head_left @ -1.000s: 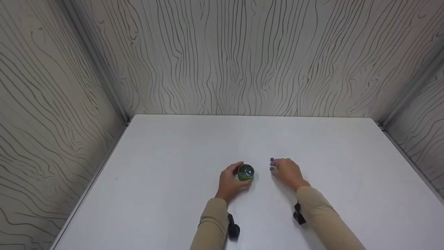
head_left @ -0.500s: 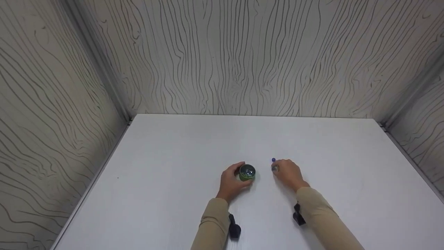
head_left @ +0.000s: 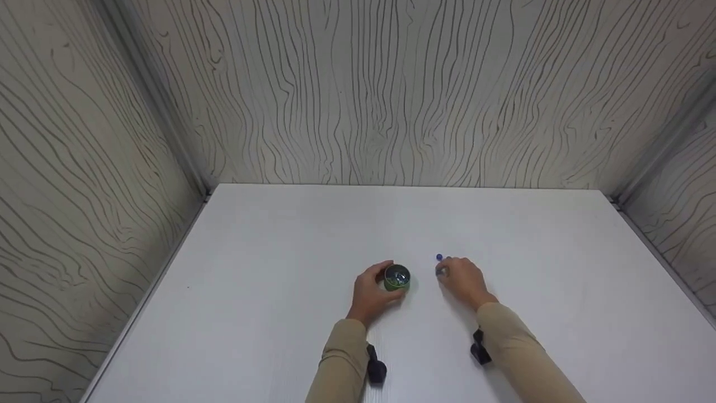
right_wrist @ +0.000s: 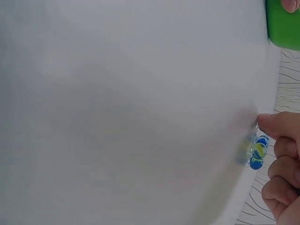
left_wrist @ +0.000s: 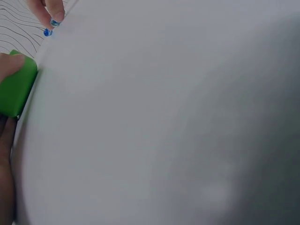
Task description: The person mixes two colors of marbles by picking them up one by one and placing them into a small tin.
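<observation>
My left hand (head_left: 373, 292) grips a green cup (head_left: 397, 281) around its side, thumb in front and fingers behind. Shiny, dark glassy pieces show inside the cup's mouth. To its right, my right hand (head_left: 465, 280) is low over the table, its thumb and forefinger curled in a pinch at a glass marble (left_wrist: 55, 22). A blue marble (head_left: 439, 257) lies just beyond those fingertips. From the right wrist, a yellow-and-blue marble (right_wrist: 259, 150) and a blue one (right_wrist: 256, 163) appear in a row beside the curled fingers. The palm side is partly hidden in the head view.
The white tabletop (head_left: 279, 240) runs back to a wood-grain patterned wall (head_left: 358, 95), with similar panels at both sides. Black wrist cameras, such as the left one (head_left: 377, 370), hang beneath the beige sleeves (head_left: 342, 358).
The right hand's fingers have curled in slightly over the marbles, and a second small marble peeks out behind the fingers. My left hand and the cup stay in place.
</observation>
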A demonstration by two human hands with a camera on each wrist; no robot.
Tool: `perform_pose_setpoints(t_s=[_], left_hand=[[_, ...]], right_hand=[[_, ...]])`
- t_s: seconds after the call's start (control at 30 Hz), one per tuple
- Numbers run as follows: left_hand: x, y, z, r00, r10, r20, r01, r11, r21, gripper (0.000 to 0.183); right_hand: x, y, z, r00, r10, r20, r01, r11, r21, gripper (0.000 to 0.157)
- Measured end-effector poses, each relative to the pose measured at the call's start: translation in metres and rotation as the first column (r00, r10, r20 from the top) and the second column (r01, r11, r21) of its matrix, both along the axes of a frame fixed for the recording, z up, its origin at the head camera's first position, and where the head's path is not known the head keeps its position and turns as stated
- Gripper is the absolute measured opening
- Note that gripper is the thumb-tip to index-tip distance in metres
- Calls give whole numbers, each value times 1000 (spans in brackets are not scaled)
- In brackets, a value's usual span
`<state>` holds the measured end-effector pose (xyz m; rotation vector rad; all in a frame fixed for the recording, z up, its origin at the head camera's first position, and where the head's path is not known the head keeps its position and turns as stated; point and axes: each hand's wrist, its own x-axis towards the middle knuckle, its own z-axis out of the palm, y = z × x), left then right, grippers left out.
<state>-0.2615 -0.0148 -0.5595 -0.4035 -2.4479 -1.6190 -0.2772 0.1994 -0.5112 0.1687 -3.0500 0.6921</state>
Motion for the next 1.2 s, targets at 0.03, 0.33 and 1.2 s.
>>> perform_pose_setpoints(t_s=[0.03,0.33,1.2], left_hand=[[0,0,0,1000,-2,-7,2,1000,-2,61],[-3,-1,-3,1000,4,-4,-4,1000,0,62],[-3,0,-4,1000,-1,10,1,1000,19,61]], right_hand=[[0,0,0,1000,0,0,0,1000,-3,18],[2,-2,1,1000,-17,14,17,999,-33,20],[8,-4,2,994,-86,61,96,976,-197,18]])
